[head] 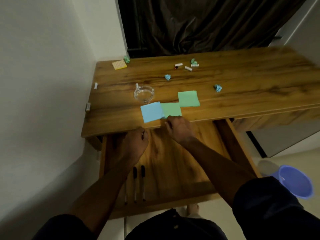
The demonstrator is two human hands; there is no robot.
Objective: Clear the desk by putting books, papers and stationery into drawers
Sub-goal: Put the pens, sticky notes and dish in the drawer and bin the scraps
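Green note pad (171,110) at frame centre: our right hand (178,129) curls its fingers onto its near edge. Our left hand (136,142) is fisted; whether it holds anything, we cannot tell.

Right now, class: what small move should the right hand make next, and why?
Probably slide the nearer green note off the desk edge into the open drawer: the right hand curls at its near edge, and the drawer, holding three pens, lies just below.
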